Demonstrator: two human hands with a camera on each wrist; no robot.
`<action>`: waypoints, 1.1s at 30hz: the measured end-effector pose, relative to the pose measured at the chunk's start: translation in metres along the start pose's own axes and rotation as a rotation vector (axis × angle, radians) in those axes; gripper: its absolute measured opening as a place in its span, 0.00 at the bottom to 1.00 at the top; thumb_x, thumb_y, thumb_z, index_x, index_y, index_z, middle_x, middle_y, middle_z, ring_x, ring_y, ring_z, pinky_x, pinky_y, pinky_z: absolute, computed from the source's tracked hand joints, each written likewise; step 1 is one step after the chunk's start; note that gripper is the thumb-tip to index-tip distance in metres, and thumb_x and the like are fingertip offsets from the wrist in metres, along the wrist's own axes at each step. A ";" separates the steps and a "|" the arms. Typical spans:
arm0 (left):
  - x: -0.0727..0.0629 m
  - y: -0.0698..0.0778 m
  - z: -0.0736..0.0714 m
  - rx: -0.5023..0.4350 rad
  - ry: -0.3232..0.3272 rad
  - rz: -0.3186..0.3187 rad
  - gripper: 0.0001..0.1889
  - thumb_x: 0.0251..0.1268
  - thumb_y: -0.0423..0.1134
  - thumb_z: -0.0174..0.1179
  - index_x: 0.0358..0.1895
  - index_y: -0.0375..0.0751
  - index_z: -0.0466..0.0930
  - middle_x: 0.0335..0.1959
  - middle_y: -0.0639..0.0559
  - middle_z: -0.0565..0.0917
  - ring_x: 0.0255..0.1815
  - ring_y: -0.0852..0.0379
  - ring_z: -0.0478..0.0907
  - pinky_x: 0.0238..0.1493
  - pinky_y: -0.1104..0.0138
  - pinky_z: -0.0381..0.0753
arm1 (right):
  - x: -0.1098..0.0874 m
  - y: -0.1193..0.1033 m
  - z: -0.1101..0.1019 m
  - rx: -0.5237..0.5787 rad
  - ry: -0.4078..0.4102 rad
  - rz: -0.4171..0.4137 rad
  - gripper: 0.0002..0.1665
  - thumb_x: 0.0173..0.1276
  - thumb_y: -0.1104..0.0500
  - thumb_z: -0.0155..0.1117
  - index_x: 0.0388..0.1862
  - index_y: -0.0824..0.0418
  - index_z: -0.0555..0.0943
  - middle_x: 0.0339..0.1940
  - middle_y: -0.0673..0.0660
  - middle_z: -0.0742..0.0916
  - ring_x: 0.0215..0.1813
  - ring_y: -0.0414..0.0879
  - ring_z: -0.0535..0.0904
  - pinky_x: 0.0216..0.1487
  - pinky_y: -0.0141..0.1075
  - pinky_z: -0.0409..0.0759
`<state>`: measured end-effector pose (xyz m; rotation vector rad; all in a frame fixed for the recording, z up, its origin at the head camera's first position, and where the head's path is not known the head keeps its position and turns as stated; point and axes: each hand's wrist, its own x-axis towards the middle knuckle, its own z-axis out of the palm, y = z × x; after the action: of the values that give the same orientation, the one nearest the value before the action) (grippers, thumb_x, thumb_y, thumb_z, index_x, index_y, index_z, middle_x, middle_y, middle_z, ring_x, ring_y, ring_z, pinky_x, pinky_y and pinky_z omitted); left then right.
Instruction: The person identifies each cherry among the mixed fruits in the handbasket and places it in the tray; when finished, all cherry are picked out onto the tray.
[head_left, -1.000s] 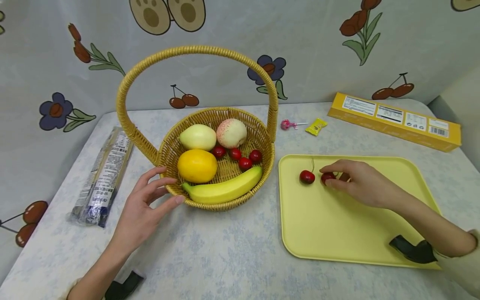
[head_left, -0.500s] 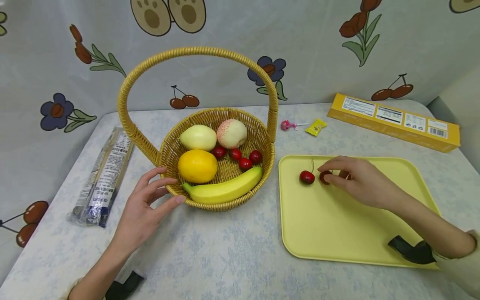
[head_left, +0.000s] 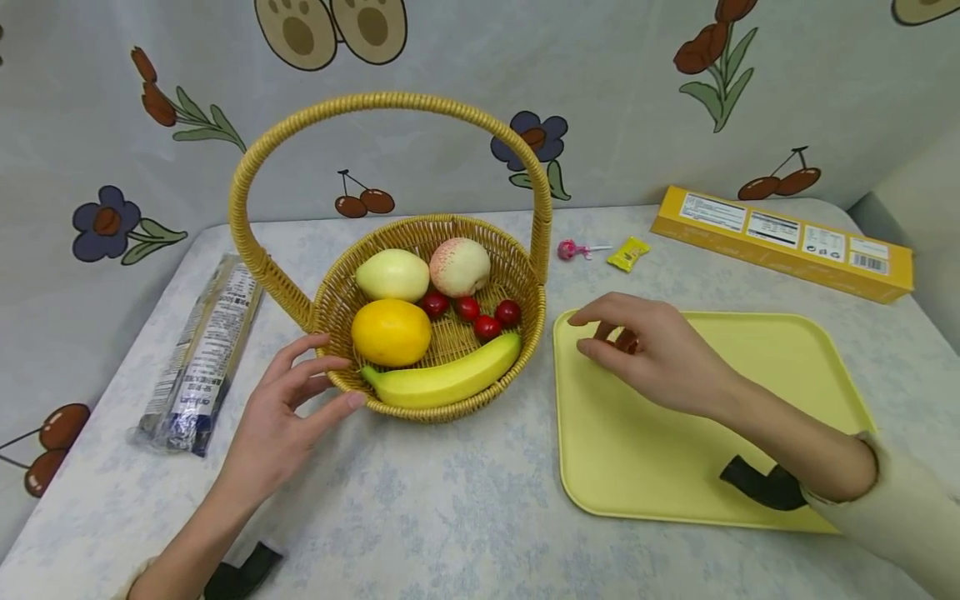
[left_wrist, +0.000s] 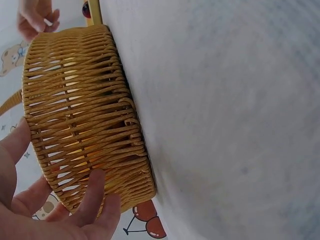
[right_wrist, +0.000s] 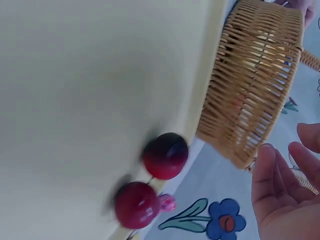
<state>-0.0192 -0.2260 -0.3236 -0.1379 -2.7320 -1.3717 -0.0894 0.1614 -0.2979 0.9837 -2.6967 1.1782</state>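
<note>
My left hand [head_left: 281, 417] rests its spread fingertips against the outer side and rim of the wicker basket [left_wrist: 85, 100], without gripping it. Inside the basket lie a banana [head_left: 442, 377], a yellow mango-like fruit [head_left: 392, 332], a pale green fruit [head_left: 392, 275], a peach [head_left: 460, 267] and several cherries [head_left: 487, 327]. My right hand [head_left: 660, 354] hovers over the left part of the yellow tray [head_left: 675, 467], fingers loosely curved, with nothing visible between them. Beneath it, in the right wrist view, one cherry [right_wrist: 166, 156] and another cherry [right_wrist: 136, 205] lie on the tray, mostly hidden in the head view.
Behind the tray lie a pink lollipop [head_left: 570, 249], a yellow wrapped candy [head_left: 628, 253] and a long orange box [head_left: 780, 243]. A plastic-wrapped packet [head_left: 202, 358] lies left of the basket. The tall basket handle [head_left: 390, 101] arches up before the patterned backdrop.
My right hand has come off the cherry it was pinching and moved left and up, towards the basket. The left hand and the basket have stayed put.
</note>
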 end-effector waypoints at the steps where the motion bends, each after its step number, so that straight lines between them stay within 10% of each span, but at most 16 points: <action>1: 0.000 0.000 0.000 -0.002 -0.003 0.001 0.18 0.64 0.36 0.68 0.54 0.32 0.80 0.69 0.45 0.65 0.55 0.40 0.79 0.51 0.72 0.82 | 0.004 -0.002 0.002 0.009 0.005 -0.012 0.13 0.65 0.69 0.68 0.48 0.60 0.84 0.41 0.48 0.86 0.35 0.39 0.79 0.31 0.34 0.82; 9: 0.000 -0.001 0.000 -0.001 -0.003 -0.005 0.18 0.63 0.36 0.69 0.53 0.32 0.80 0.69 0.45 0.65 0.55 0.40 0.79 0.51 0.72 0.82 | 0.045 -0.021 0.019 0.034 0.003 -0.067 0.10 0.66 0.67 0.67 0.47 0.63 0.84 0.41 0.53 0.86 0.39 0.42 0.78 0.36 0.40 0.83; 33: 0.000 0.001 0.000 0.009 -0.004 -0.014 0.17 0.64 0.38 0.68 0.52 0.33 0.81 0.70 0.46 0.64 0.55 0.41 0.79 0.54 0.69 0.81 | 0.134 -0.019 0.062 -0.013 -0.453 0.098 0.18 0.64 0.64 0.68 0.53 0.65 0.83 0.42 0.57 0.86 0.43 0.50 0.76 0.48 0.40 0.76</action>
<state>-0.0189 -0.2252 -0.3228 -0.1215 -2.7465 -1.3639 -0.1732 0.0379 -0.2934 1.2632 -3.1218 1.0565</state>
